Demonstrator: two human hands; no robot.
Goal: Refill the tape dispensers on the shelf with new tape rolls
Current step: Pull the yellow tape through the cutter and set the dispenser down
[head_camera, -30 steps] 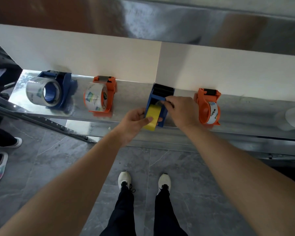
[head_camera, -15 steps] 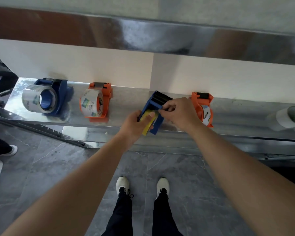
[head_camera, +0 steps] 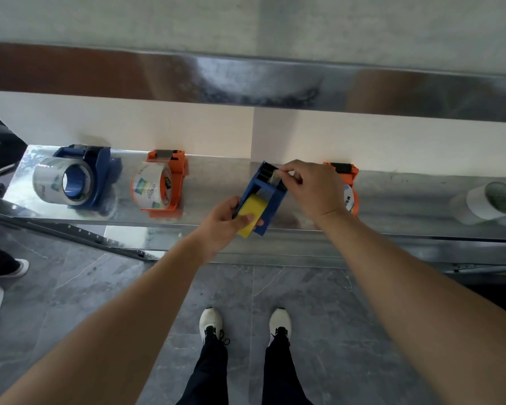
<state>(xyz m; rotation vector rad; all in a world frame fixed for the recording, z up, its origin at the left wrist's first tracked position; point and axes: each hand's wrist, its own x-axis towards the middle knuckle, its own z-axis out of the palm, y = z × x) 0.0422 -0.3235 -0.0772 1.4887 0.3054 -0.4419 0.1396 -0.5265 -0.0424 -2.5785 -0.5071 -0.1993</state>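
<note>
At the far left of the shiny metal shelf (head_camera: pixel 216 182) stands a dark blue plastic tape dispenser (head_camera: pixel 103 171) loaded with a wide roll of clear tape (head_camera: pixel 51 182). Just to its right is an orange plastic tape dispenser (head_camera: pixel 177 179) carrying a clear tape roll with printed labels (head_camera: pixel 149 190).

Near the shelf's front edge, the left hand (head_camera: pixel 221 226) grips the near end of a smaller blue plastic dispenser (head_camera: pixel 272 195). Its thumb lies across the yellow tape roll (head_camera: pixel 253 210) seated in the dispenser, and its fingers are curled round the dispenser's left side and underside.

The right hand (head_camera: pixel 313 188) is over the dispenser's far end. Its thumb and forefinger are pressed together, pinching a clear strip of tape (head_camera: pixel 274 179) by the toothed cutter.

Behind that hand, partly hidden, is a second orange dispenser (head_camera: pixel 345 171). A white tape roll (head_camera: pixel 479 204) lies well apart at the far right.
</note>
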